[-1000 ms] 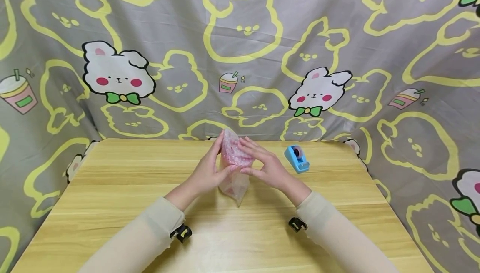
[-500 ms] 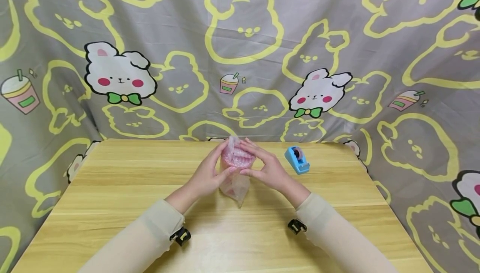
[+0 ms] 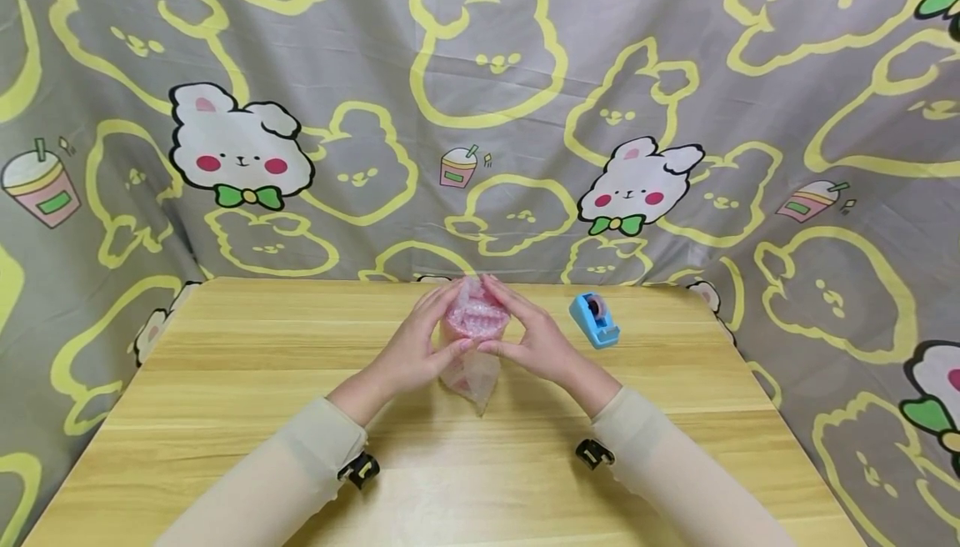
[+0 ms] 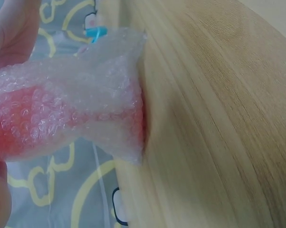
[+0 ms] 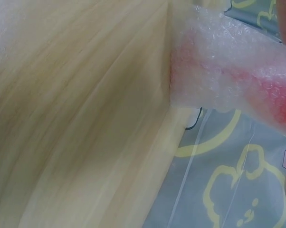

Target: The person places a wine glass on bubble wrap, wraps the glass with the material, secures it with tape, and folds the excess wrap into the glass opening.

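Note:
A pinkish-red object in bubble wrap (image 3: 477, 319) stands upright on the table, wide at the top and narrower at the middle. Loose clear bubble wrap (image 4: 102, 57) flares at its lower part in the left wrist view. My left hand (image 3: 415, 345) holds the wide upper part from the left, fingers and thumb round it. From the right, my right hand (image 3: 542, 342) holds the same part, its thumb near the left thumb at the front. The wrap hides what exactly is inside. In the right wrist view the wrapped base (image 5: 190, 71) meets the tabletop.
A blue tape dispenser (image 3: 595, 319) with a roll of tape stands to the right of the right hand. The wooden table (image 3: 480, 480) ends at a grey curtain (image 3: 360, 47) with cartoon prints, which hangs behind and at both sides.
The wrap's peak above the object has come down and folded inward. The right fingers have moved off the top to the side, and both hands now cup the upper part evenly.

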Motion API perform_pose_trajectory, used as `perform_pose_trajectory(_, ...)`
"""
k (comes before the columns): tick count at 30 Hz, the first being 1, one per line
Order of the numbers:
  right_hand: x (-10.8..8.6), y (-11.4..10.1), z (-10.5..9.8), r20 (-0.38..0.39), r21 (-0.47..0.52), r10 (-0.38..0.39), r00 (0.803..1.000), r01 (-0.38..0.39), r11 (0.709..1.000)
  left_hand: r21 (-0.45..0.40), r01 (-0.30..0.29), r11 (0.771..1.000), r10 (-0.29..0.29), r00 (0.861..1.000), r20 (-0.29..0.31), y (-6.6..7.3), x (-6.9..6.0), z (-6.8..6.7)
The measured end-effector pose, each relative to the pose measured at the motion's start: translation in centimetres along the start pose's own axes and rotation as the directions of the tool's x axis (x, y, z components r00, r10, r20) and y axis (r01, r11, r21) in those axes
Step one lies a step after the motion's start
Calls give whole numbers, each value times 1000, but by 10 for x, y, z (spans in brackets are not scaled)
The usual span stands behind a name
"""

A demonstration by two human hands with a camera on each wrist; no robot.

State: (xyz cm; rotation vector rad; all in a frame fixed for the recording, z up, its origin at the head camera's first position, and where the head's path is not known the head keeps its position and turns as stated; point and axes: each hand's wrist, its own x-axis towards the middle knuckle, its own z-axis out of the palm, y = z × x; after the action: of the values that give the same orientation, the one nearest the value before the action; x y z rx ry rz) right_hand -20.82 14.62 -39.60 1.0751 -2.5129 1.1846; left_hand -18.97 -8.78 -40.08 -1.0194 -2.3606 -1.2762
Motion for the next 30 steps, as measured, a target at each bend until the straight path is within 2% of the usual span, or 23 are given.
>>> perform_pose_trajectory(9, 2, -3, -2, 64, -4, 42, 997, -42, 999, 6, 3, 1000, -3, 1000, -4, -4, -1, 2)
perform_pose_trajectory(17, 4, -6, -4, 70, -24, -16, 997, 18, 1000, 45, -32, 998, 32, 999, -12, -5, -2, 2)
perform_pose_trajectory(26, 4, -2, -1, 32, -19, -76, 997, 76, 997, 36, -99, 994, 103, 986, -128, -6, -5, 6)
perform_pose_trajectory(30, 4, -1, -1, 31, -25, -87, 996, 87, 996, 23, -109, 994, 112, 983, -144, -6, -5, 5)
